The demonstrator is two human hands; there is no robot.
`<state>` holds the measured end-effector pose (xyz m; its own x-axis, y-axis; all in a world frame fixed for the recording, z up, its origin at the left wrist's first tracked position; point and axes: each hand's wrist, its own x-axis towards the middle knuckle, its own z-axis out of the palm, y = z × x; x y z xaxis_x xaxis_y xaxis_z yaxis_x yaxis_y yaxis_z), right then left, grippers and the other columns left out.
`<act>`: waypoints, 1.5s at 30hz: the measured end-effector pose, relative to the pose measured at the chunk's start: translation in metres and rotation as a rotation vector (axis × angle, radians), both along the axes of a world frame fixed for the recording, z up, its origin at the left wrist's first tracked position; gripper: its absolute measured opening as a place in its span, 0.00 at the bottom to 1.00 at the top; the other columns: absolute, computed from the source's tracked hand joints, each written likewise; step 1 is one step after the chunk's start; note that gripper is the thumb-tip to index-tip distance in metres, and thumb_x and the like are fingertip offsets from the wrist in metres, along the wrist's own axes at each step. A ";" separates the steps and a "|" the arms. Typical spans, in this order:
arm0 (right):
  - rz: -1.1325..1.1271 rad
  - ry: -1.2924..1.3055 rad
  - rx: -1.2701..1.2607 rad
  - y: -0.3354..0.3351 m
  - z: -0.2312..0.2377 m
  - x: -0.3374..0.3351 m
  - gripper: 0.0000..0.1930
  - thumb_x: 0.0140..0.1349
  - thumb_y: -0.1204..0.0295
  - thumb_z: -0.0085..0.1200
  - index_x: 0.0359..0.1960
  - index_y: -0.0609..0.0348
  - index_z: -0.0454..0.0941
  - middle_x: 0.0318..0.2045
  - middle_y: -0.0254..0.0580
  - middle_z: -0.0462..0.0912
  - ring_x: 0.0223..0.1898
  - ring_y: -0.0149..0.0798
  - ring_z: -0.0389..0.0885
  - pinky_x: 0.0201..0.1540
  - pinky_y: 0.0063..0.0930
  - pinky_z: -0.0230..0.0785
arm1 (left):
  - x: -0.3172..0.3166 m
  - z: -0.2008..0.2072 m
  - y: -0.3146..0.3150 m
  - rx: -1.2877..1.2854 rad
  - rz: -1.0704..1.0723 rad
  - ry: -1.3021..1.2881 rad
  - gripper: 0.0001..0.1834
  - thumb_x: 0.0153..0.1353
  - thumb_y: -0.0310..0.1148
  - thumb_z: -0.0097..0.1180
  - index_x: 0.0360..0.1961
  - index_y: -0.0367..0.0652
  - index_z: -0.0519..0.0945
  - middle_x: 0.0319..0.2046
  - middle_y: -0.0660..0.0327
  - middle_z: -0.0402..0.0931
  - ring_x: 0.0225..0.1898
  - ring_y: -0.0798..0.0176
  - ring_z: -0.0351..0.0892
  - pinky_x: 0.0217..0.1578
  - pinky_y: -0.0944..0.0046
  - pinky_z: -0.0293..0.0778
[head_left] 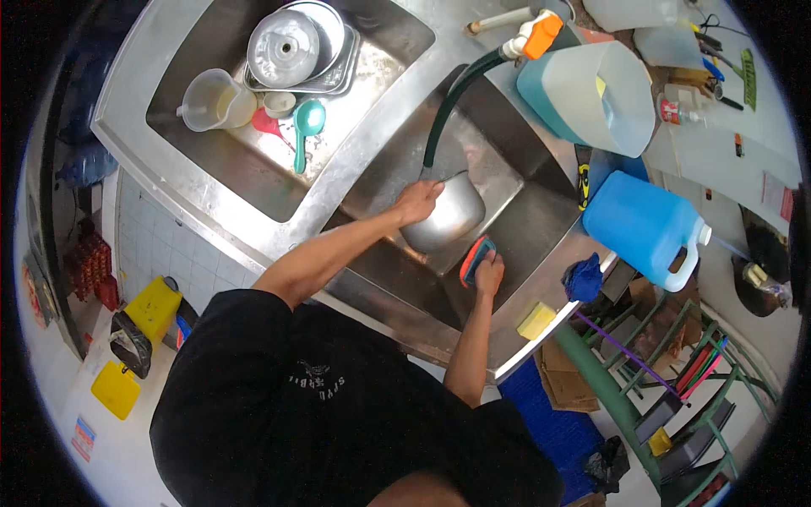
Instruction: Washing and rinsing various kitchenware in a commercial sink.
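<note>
Gripping pot (454, 215) in left hand (418, 203), scrubber (475, 260) in right hand (489, 275).
Pot: likely light, stiff, slick; hold by the edge, possibly its rim.

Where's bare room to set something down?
Bare: divider between left basin and right basin; front rim bordering left basin. Crowded: left basin's far end, with metal lid, pitcher; right basin's middle, with pot, left hand, scrubber, right hand.

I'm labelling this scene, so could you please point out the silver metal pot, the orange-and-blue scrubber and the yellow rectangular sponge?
Silver metal pot (456, 213): head view, curved outer surface.
Orange-and-blue scrubber (476, 260): head view, middle of body.
Yellow rectangular sponge (536, 321): head view, upper face.
</note>
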<state>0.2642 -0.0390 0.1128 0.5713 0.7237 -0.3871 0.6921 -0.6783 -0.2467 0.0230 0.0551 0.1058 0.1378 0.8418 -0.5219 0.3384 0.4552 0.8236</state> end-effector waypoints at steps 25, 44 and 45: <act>0.010 0.234 0.061 0.039 0.077 0.042 0.18 0.68 0.58 0.40 0.36 0.64 0.71 0.17 0.40 0.78 0.21 0.33 0.74 0.29 0.31 0.67 | 0.009 0.000 -0.026 0.045 -0.561 -0.025 0.26 0.52 0.38 0.59 0.51 0.38 0.72 0.51 0.46 0.71 0.53 0.44 0.70 0.54 0.52 0.66; 0.142 -0.198 -0.227 0.054 -0.089 -0.027 0.17 0.61 0.62 0.48 0.43 0.64 0.71 0.42 0.59 0.75 0.45 0.60 0.74 0.46 0.48 0.67 | 0.026 -0.119 0.017 -0.208 0.310 -0.315 0.23 0.56 0.50 0.55 0.35 0.36 0.77 0.31 0.47 0.77 0.41 0.48 0.78 0.40 0.51 0.73; 0.250 -0.340 -0.002 0.060 -0.085 -0.042 0.17 0.61 0.62 0.48 0.42 0.64 0.72 0.40 0.57 0.74 0.44 0.58 0.74 0.45 0.49 0.67 | 0.024 -0.113 0.023 -0.329 0.354 -0.187 0.22 0.58 0.48 0.53 0.40 0.36 0.75 0.27 0.49 0.77 0.38 0.48 0.78 0.38 0.50 0.73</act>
<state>0.2218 0.0211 0.0280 0.4733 0.8558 -0.2089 0.8774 -0.4791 0.0252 0.0466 0.0782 -0.0068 -0.0096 0.6493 -0.7605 -0.0220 0.7602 0.6493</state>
